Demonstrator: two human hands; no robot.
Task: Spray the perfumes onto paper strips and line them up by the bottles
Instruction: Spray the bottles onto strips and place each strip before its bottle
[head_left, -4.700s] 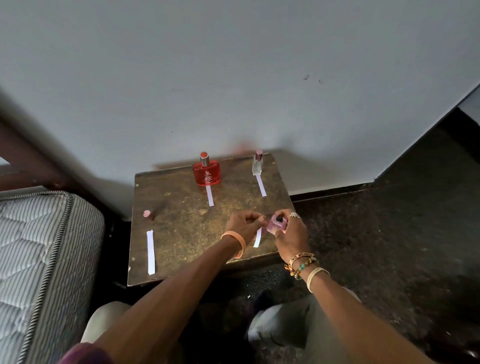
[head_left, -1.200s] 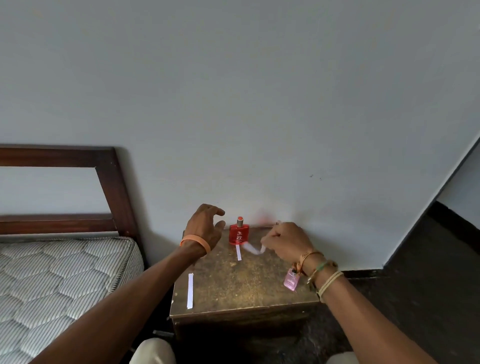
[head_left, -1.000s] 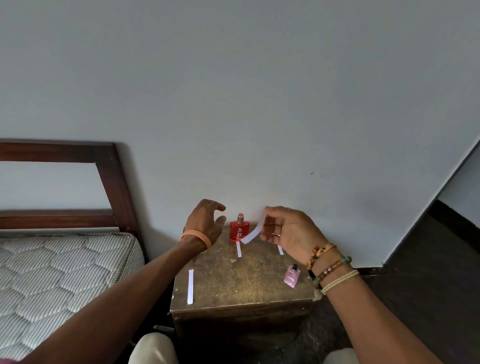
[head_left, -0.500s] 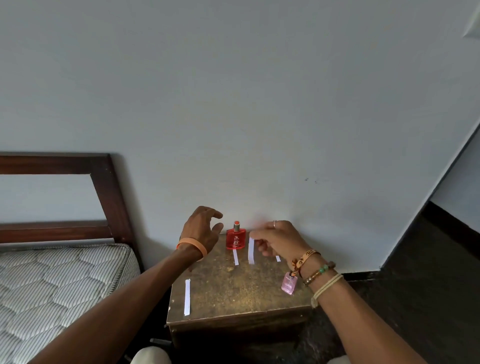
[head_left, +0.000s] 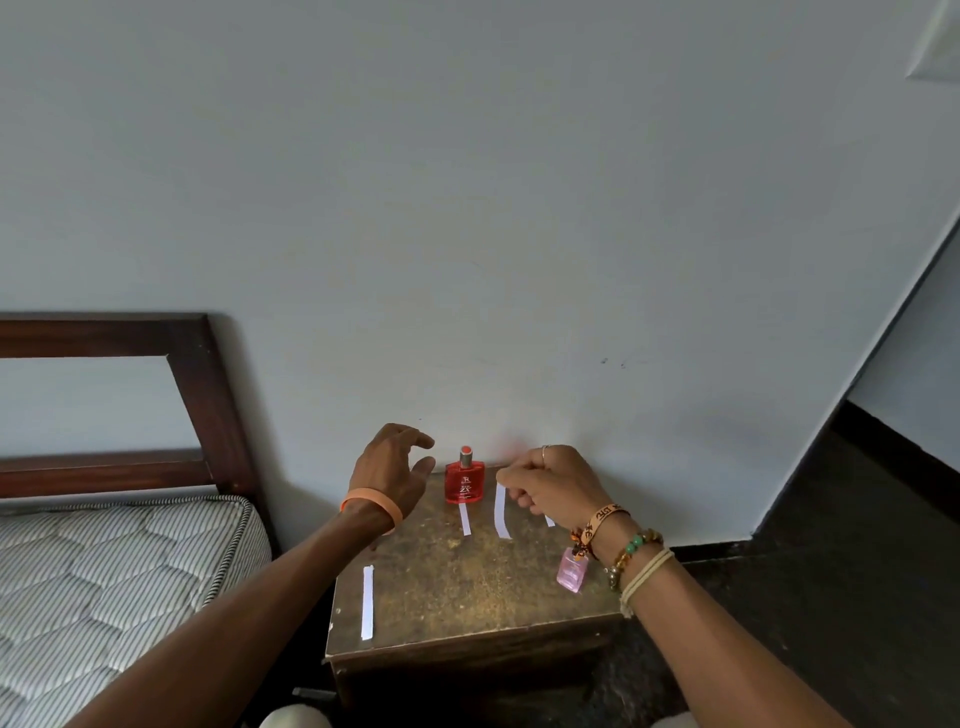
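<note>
left hand hovers released, fingers loosely spread, just left of the red perfume bottle at the back of the desk. right hand pinches the top of a paper strip just right of that bottle. a pink bottle stands near the right wrist.

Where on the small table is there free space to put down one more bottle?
Bare: front middle of the table, between the lone left strip and the pink bottle. Crowded: the back, with the red bottle, its strip, the held strip, left hand and right hand.
</note>
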